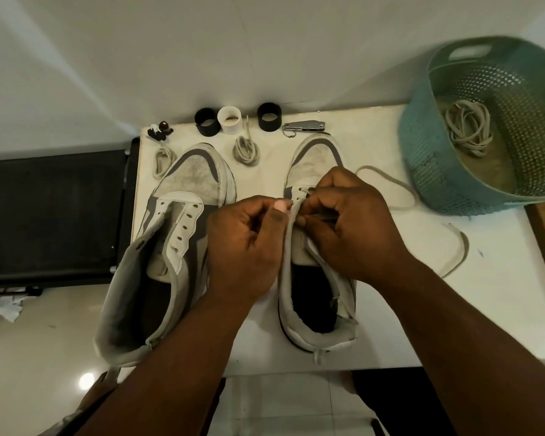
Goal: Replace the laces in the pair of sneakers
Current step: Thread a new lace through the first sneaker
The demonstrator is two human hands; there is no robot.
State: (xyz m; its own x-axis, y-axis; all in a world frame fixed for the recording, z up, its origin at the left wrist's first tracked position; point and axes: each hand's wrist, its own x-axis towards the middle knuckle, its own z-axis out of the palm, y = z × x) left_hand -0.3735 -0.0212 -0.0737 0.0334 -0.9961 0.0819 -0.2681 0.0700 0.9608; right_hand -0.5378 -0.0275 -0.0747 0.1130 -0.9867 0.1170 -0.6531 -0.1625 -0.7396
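Both hands (299,225) pinch the right sneaker's (315,247) eyelet flap.

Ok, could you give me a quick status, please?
Both hands, left and right, pinching lace at right sneaker eyelets. Left sneaker unlaced. Nothing blocking.

— Was there any writing you could read in that view?

— None. The two sneakers, the left sneaker (170,234) and the right sneaker (315,234) in the middle of the frame, showed no brand or size mark that could be made out.

— What about the small things along the top edge of the table?

— The metal nail clipper (306,126) at upper centre might have carried an engraving, but it was too small to tell. The teal basket (422,158) at the upper right bore only its pattern of holes, no label or number.
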